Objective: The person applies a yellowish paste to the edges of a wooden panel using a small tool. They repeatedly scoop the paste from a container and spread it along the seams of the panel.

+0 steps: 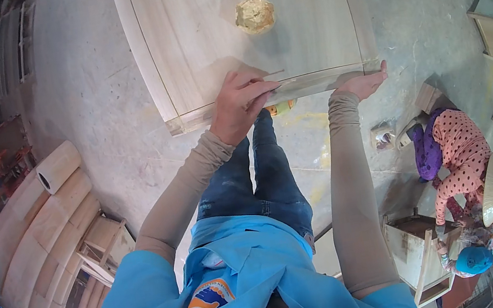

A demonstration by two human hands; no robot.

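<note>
Left hand [235, 104] pinches thin stick [274, 73]; right hand [361, 85] touches panel [197, 45], grip unclear; badge [208, 300] lettered

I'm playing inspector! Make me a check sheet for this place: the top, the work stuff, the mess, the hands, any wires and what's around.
Surface: pale wooden panel with dark lines near its edges.
Job's things: thin stick-like tool; yellowish lump on the panel.
Clutter: stacked wooden pieces at the left; things at the far left rim too blurry to name.
Hands: left hand pinches the tool; right hand is at the panel's near right corner, grip unclear.
Cables: nothing seen.
Surroundings: grey floor; at the right, a person in spotted clothes beside a wooden box-like piece.
</note>
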